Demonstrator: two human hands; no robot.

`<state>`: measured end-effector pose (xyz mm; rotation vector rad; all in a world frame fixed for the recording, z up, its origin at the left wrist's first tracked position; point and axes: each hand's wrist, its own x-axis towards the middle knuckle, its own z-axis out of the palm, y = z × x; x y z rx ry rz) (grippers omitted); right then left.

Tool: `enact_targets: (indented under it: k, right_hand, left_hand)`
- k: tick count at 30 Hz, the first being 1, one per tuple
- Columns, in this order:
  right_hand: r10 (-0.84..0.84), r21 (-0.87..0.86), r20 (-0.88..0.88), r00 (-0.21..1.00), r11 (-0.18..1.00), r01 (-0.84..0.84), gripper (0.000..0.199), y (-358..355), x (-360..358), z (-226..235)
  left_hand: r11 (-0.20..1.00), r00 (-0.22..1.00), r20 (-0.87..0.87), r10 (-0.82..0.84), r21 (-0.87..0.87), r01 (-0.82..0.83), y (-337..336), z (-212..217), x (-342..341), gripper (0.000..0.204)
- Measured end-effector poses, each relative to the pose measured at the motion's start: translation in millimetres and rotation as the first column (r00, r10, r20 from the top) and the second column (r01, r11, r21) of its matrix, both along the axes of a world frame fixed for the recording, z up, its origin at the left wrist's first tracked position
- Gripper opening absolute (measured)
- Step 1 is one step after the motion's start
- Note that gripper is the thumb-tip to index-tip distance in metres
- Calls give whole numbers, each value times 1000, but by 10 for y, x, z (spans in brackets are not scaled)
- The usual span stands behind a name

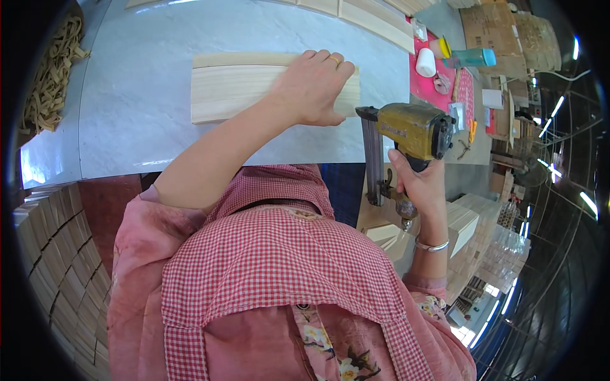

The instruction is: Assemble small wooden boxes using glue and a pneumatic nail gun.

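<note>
My left hand spans the right part of a pale wooden piece on the bench. Its fingers bend over the far edge and its thumb sits at the near edge. The piece looks like flat boards laid together, with a narrower strip showing along the far side. In my right hand is a yellow and black nail gun, gripped by its handle. The gun's nose is just right of the wood's right end, apart from it, and its long magazine points toward me past the bench's front edge.
A pale marbled bench top lies under the wood. Long boards rest at its far side. To the right, a pink mat bears a white container and a teal bottle. Wood strips are heaped at left; stacked blocks stand below.
</note>
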<state>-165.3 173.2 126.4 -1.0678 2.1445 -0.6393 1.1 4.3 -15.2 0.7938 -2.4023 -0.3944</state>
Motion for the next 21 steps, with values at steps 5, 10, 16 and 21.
enact_targets:
  k: [5,10,16,21]
  right_hand:
    - [-46,-60,13,999,997,46,21,-157,11,-20]
    - [-33,-58,4,999,998,33,20,-240,-28,-31]
    - [-29,-49,17,999,998,30,19,-288,-31,-6]
    - [-37,-9,14,999,999,37,19,-328,-23,36]
  left_hand:
    - [1000,1000,20,-4,30,3,12,35,10,61]
    - [995,998,50,-26,97,21,15,74,29,63]
    - [995,998,61,-29,102,23,7,80,30,62]
    - [994,997,78,-30,108,21,7,96,30,63]
